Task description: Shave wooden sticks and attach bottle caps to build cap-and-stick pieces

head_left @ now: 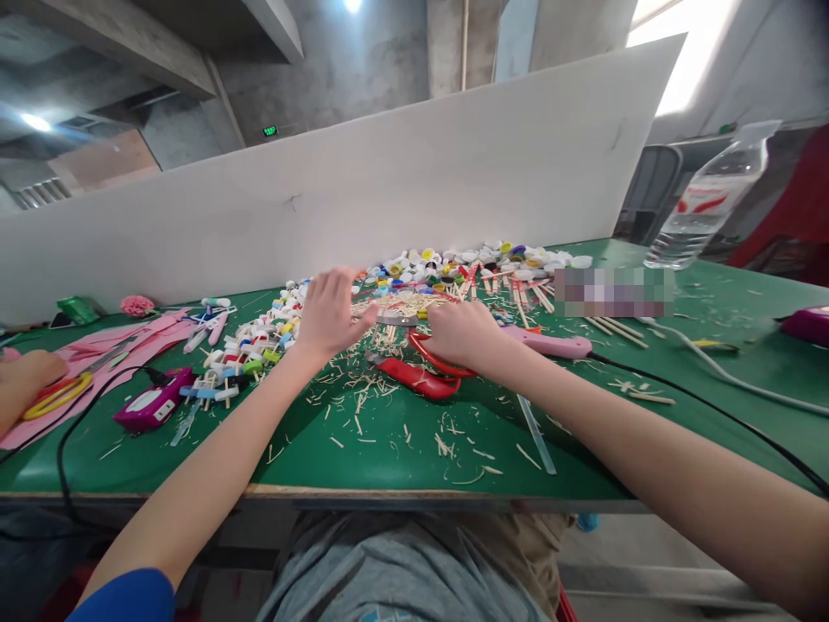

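Far left: another person's hand by yellow-handled scissors on pink material, table's left end. Next, purple box with black cord, then bottle caps, many on short sticks, running toward the back edge.

Mid-table: left hand raised, fingers together, thumb out toward the scissor tip; can't tell whether it pinches anything. Red-handled scissors set back from the front edge, long axis roughly along it, blades pointing left from the grip. Right hand is clenched round the handles, so nearer them; left thumb is nearest the tip. Red utility knife lies just in front, wood shavings around.

Right: pink corded tool, probably a glue gun; water bottle near the back-right corner.

Counts: scissors two, utility knife one, pink tool one, water bottle one, purple boxes two (other at right edge); caps and shavings too many.
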Tool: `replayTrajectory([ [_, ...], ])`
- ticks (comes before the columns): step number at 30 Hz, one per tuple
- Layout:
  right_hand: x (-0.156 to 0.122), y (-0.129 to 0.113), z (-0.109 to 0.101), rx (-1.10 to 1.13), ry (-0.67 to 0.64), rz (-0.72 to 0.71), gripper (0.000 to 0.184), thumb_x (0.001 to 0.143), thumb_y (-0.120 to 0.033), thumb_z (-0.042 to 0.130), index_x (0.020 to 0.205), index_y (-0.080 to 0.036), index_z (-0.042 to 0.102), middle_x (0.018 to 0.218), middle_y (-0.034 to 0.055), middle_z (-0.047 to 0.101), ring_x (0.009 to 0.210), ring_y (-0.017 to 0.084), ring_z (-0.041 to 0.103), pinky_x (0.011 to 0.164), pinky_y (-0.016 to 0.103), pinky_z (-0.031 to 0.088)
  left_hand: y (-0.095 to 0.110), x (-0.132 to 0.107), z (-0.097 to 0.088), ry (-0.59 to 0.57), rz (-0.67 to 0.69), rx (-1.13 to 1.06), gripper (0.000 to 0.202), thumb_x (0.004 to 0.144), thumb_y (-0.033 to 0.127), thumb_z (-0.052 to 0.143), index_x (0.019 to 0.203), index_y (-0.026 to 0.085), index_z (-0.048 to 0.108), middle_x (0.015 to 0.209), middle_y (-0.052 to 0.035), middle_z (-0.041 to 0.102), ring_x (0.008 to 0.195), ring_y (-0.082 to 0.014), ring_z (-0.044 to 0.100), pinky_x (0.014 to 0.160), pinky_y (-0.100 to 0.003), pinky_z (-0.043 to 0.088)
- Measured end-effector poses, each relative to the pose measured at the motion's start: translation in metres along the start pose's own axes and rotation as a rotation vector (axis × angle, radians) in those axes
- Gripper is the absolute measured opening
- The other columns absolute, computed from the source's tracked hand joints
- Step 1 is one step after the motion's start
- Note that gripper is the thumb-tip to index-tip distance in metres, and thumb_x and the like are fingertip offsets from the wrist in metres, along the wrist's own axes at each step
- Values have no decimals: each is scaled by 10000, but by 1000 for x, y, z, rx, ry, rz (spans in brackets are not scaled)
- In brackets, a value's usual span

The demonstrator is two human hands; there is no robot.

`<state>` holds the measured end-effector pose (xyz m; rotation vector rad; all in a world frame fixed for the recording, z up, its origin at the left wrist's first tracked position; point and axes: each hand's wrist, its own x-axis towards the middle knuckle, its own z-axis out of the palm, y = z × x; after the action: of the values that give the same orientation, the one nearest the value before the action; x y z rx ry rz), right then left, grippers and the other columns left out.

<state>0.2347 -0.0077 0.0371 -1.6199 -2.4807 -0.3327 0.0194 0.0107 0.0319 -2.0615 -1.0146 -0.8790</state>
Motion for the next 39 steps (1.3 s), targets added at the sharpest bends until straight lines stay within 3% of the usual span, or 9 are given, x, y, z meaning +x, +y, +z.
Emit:
replayTrajectory([
  [2, 1, 7, 1, 22, -8, 40, 443, 844, -488, 421, 909, -132, 677, 809, 161, 667, 691, 229, 574, 599, 327, 361, -6, -4, 0, 122, -123, -82, 367, 866, 493, 460, 1058, 182, 488, 1023, -127, 561, 960, -267, 502, 854, -433, 399],
  [4, 3, 12, 2, 48, -17, 77, 501, 857, -535, 389, 907, -129, 678, 819, 169, 669, 680, 232, 578, 576, 327, 363, -8, -10, 3, 157, -279, -210, 304, 864, 470, 468, 1002, 200, 440, 958, -99, 516, 922, -246, 480, 838, -423, 404],
  [6, 3, 15, 2, 75, -20, 104, 524, 867, -547, 369, 920, -125, 675, 837, 174, 672, 681, 235, 584, 565, 328, 364, -5, -15, 10, 83, -416, -346, 252, 875, 448, 465, 941, 209, 414, 902, -75, 493, 881, -222, 479, 810, -404, 415],
  [8, 4, 15, 1, 99, -17, 125, 531, 876, -544, 356, 935, -120, 671, 842, 175, 673, 688, 239, 590, 569, 333, 369, 1, -18, 17, -11, -461, -426, 238, 896, 443, 454, 918, 210, 414, 848, -55, 507, 809, -193, 502, 747, -369, 435],
  [12, 3, 11, -1, 149, -5, 136, 622, 869, -634, 318, 911, -123, 670, 828, 174, 670, 683, 247, 591, 570, 347, 379, 14, -18, 23, -142, -433, -526, 265, 920, 469, 452, 955, 207, 450, 793, -29, 572, 657, -134, 539, 607, -285, 447],
  [15, 0, 9, -3, 190, 10, 129, 685, 851, -704, 296, 891, -126, 661, 808, 168, 665, 652, 239, 580, 561, 349, 380, 19, -17, 21, -177, -407, -566, 229, 940, 431, 439, 950, 204, 472, 820, -40, 615, 666, -130, 568, 616, -277, 456],
  [20, -4, 9, -4, 256, 37, 96, 673, 834, -742, 311, 854, -148, 628, 788, 134, 655, 623, 210, 557, 562, 338, 373, 21, -17, 19, -172, -397, -564, 177, 968, 313, 380, 903, 196, 496, 736, -23, 611, 643, -140, 567, 631, -289, 444],
  [33, -6, 12, -1, 362, 47, 33, 650, 786, -774, 385, 935, -162, 546, 881, 123, 652, 679, 219, 563, 591, 340, 384, 18, -18, 23, -134, -405, -584, 228, 984, 322, 325, 981, 184, 507, 802, -46, 668, 667, -137, 629, 652, -287, 497],
  [39, -6, 12, 2, 390, 41, 12, 615, 792, -756, 400, 953, -176, 523, 910, 113, 651, 688, 211, 558, 596, 335, 391, 18, -19, 25, -133, -387, -586, 308, 995, 387, 284, 973, 190, 521, 717, -19, 629, 613, -131, 597, 631, -286, 495],
])
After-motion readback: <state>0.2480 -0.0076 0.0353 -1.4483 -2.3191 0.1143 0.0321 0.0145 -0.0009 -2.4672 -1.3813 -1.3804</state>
